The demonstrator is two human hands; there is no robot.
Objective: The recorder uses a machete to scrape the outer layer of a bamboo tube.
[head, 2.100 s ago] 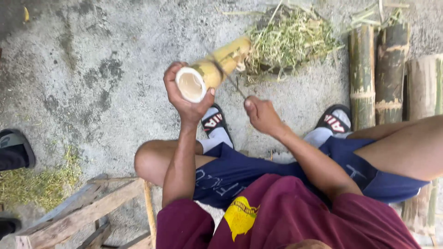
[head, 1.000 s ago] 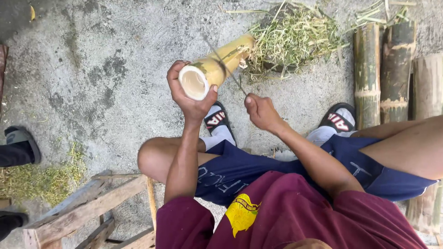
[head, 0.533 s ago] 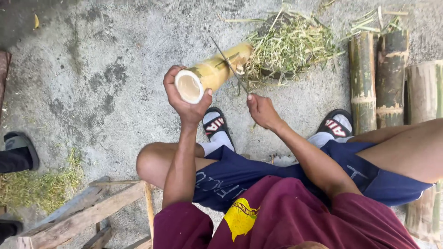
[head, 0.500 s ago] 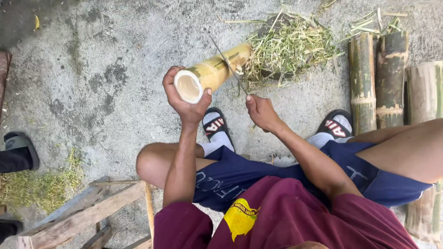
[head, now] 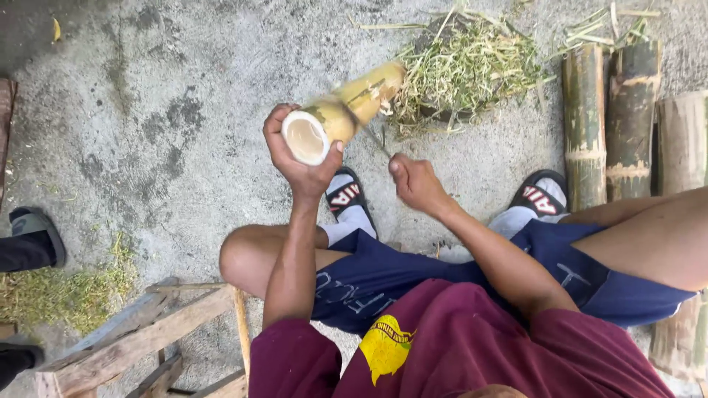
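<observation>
Both hands lower; bamboo tube (head: 343, 118) tilted flatter.

The floor (head: 147, 110) is rough grey concrete, blotched with darker stains. At the top a heap of green-yellow shavings (head: 464, 70) lies on it, just beside three thick bamboo sections (head: 627, 125) lying side by side at the right. A thinner scatter of shavings (head: 59, 295) lies at the lower left. A wooden frame (head: 140, 346), perhaps a low stool, stands at the bottom edge.
</observation>
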